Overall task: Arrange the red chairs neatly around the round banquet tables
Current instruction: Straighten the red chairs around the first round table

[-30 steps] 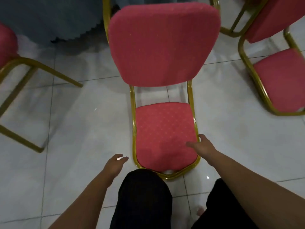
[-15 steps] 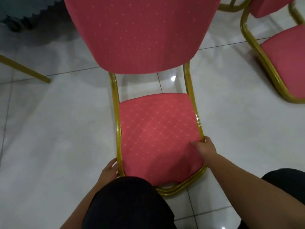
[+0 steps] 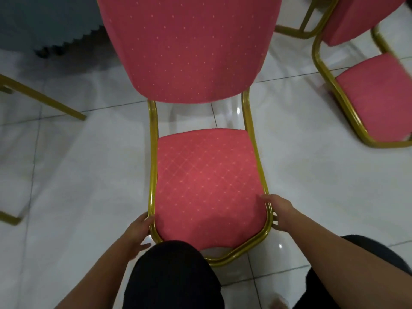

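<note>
Item: red banquet chair, padded seat and backrest in dotted red fabric, gold metal frame.
Position: centre of view, standing on the white tiled floor; backrest at the far side, seat front nearest the person.
Left hand: against the left front corner of the seat frame, fingers curled round the gold tube, thumb on the outer side; gripping the frame.
Right hand: on the right front corner of the seat frame, thumb lying on the seat fabric, fingers wrapped under and outside the tube; gripping the frame.
Person: dark-trousered knee touching or overlapping the seat's front edge; second leg at lower right.
Second red chair: upper right, same fabric and gold frame, apart from the held chair, turned at an angle.
Third chair frame: gold legs only at the left edge; the seat is out of view.
Table covering: grey-blue cloth with a zigzag hem, upper left, hanging close to the floor, beyond the held chair's backrest.
</note>
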